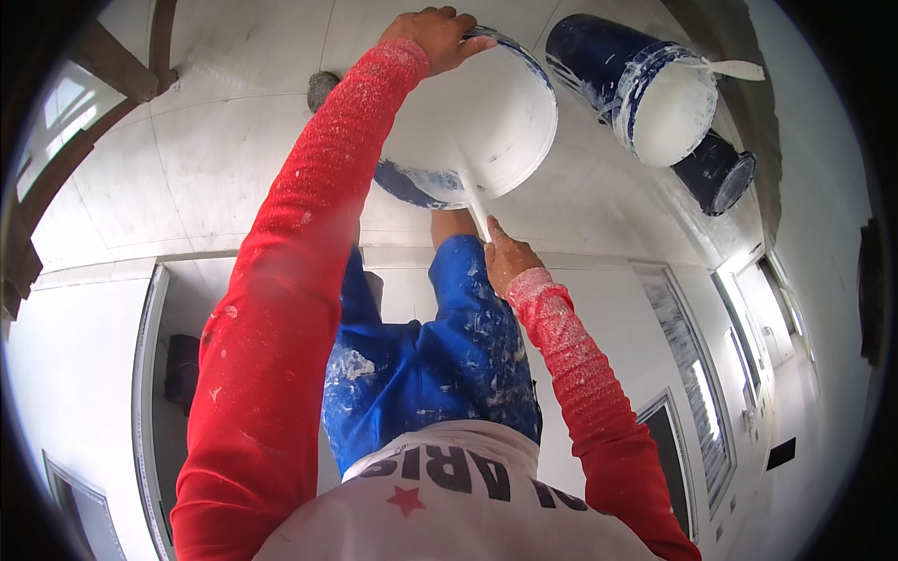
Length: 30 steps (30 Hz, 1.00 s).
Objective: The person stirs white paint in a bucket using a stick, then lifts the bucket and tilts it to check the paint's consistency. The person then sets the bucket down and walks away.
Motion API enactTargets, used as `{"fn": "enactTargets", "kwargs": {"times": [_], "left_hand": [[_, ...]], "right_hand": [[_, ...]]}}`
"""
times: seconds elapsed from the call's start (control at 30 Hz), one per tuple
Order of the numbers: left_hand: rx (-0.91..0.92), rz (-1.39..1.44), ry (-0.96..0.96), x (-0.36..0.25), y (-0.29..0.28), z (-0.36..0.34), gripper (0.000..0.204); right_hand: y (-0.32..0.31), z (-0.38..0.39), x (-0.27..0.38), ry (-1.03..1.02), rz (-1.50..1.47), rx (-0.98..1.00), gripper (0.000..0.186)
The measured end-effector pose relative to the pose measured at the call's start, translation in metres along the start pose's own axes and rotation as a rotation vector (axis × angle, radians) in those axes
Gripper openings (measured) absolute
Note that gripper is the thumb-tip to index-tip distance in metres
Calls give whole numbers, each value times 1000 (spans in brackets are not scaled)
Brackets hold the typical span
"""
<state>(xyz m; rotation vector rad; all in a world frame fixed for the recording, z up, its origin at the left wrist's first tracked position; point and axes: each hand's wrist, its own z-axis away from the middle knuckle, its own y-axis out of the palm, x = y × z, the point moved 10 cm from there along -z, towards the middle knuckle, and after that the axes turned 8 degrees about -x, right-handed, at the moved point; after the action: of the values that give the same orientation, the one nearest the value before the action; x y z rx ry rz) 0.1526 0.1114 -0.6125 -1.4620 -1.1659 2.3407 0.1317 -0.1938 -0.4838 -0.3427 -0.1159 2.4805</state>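
Observation:
A large blue bucket (519, 122) is tipped with its mouth toward me, and its inside is coated white. My left hand (435, 39) is closed over the far rim, thumb reaching over the edge. Lower down, my right hand (510, 254) is wrapped round a white stick or handle (475, 201). Its far end reaches past the near rim into the bucket, and I cannot make out what tool it belongs to. White splashes mark both red sleeves and my blue shorts.
To the right stands a dark blue bucket (599, 61) holding white paste, a white-coated paddle or stick (734, 68) across its rim. Beside it is a smaller dark bucket (716, 173). A grey round lump (323, 91) lies left of the big bucket. Door frames (150, 393) surround the room.

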Motion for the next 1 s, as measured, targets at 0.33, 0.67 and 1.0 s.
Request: {"fn": "enactTargets", "kwargs": {"times": [0.33, 0.67, 1.0], "left_hand": [[-490, 89, -564, 120, -63, 119, 56], [-850, 330, -895, 107, -23, 228, 53], [-824, 388, -893, 89, -13, 218, 52]], "right_hand": [[-160, -6, 10, -85, 599, -254, 62], [-158, -32, 17, 52, 580, -177, 51], [-8, -37, -12, -24, 29, -211, 49]]}}
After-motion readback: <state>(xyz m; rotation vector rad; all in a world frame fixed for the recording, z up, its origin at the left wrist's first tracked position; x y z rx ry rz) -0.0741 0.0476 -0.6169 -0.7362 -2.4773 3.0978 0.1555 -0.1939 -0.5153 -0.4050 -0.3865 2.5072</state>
